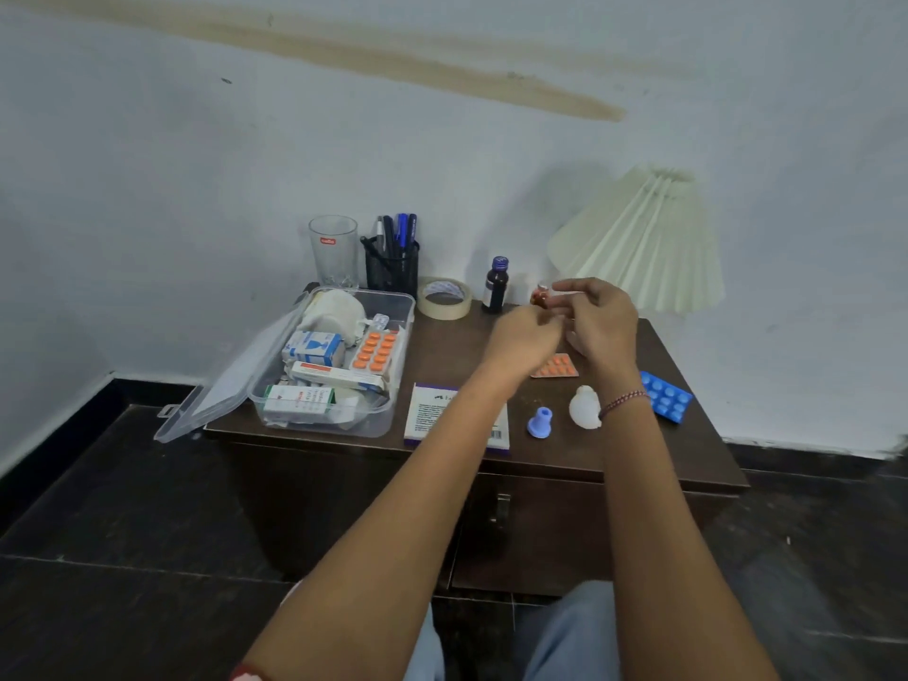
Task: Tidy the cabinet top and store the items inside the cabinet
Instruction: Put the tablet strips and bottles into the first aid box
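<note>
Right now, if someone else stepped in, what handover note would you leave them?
Left hand and right hand meet above the cabinet top; a small orange-capped bottle shows by the right fingers, grip unclear.
Done: boxes and an orange strip sit in the open plastic box.
Left out: tape roll, dark bottle, orange blister, blue blister, booklet, blue cap, white piece. Cabinet doors closed.

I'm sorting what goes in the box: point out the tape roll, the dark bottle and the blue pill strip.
tape roll (444, 298): head view, front of ring.
dark bottle (495, 289): head view, its body.
blue pill strip (666, 396): head view, middle of blisters.
</note>
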Demonstrator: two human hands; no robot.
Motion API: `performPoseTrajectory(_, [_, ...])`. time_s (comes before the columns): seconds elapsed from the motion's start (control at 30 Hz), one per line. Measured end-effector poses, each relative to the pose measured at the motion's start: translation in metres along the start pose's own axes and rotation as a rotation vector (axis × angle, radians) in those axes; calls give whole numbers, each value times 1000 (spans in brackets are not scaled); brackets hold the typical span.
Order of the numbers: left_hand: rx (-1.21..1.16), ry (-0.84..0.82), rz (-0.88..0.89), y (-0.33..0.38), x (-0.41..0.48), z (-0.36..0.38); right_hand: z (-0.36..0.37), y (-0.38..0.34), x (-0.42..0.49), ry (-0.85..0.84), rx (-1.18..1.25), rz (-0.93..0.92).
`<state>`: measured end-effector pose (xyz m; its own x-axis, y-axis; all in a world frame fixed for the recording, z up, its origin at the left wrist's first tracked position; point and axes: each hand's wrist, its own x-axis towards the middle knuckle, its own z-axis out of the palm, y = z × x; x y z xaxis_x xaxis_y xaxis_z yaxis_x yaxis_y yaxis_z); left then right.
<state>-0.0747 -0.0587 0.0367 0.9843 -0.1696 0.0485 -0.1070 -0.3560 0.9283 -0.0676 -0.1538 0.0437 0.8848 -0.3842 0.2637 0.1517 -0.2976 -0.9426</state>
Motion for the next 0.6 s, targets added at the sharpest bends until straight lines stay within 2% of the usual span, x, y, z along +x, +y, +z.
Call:
performPoseTrajectory(0.17, [9,-91,12,19,-5,45,-43,8,5,134,62,54])
performPoseTrajectory(0.3, [72,-148,-40,17,3,62,-69,23,13,128,24,191])
performPoseTrajectory(0.37, [123,-161,-51,16,6,69,-84,38,14,125,-80,240])
performPoseTrajectory(0.5, [264,-159,-118,13,15,80,-113,70,12,230,-405,270])
performPoseTrajectory(0.6, [301,-179,-148,12,19,90,-126,86,12,214,-525,372])
